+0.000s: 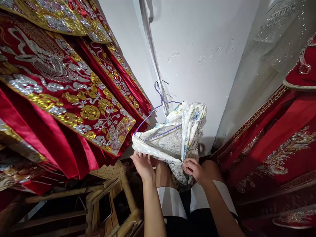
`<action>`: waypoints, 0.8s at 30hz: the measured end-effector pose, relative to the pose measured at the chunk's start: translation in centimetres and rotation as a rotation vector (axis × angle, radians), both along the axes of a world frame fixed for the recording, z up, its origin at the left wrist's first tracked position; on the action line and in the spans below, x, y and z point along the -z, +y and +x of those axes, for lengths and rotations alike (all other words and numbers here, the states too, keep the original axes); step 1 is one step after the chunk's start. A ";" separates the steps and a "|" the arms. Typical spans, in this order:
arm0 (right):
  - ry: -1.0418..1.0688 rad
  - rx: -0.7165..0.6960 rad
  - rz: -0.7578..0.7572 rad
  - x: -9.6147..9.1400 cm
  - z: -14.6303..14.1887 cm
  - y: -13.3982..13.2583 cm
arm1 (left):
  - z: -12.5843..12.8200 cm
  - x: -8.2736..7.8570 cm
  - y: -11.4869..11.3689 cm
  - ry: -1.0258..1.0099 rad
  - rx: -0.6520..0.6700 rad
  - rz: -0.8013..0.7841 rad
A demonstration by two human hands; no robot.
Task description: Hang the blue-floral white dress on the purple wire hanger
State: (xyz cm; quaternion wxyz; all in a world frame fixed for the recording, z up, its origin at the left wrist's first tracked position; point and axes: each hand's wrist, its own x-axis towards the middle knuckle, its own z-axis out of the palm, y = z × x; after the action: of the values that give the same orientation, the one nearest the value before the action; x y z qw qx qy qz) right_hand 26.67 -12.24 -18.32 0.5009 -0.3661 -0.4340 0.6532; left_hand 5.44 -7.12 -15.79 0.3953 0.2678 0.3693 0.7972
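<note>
A folded cream garment point(174, 138) with blue and grey floral embroidery hangs on a thin purple wire hanger point(158, 98), held up in front of a white wall. My left hand point(142, 164) grips the garment's lower left edge, fingers curled over the fabric. My right hand point(195, 169) pinches the cloth at its lower right, near a seam. Both hands are closed on the garment. The hanger's hook points up, close to a clear plastic strip point(153, 56) running down the wall.
Red satin robes point(61, 98) with gold and silver embroidery hang at the left. More red embroidered garments point(278, 144) and a plastic-covered one point(266, 65) hang at the right. A bamboo stool point(116, 197) stands below left. My knees show beneath the hands.
</note>
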 end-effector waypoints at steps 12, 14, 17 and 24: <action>-0.008 0.120 -0.048 0.2 -0.3 -0.2 | -1.4 3.2 1.0 0.366 -0.087 -0.385; -0.047 0.099 -0.069 0.9 0.3 -0.4 | -1.6 4.6 -0.1 0.420 -0.070 -0.413; -0.226 -0.115 -0.074 1.3 1.8 -0.7 | -2.0 5.3 -1.4 0.459 -0.071 -0.403; -0.568 -0.316 -0.001 -1.1 2.7 -0.2 | 1.7 2.0 -2.8 0.136 0.081 -0.284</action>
State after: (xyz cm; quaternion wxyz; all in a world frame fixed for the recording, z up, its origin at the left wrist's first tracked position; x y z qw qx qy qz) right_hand 29.39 -12.49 -17.27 0.2521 -0.4622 -0.6074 0.5948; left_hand 7.16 -9.92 -17.77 0.4352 0.2772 0.4929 0.7006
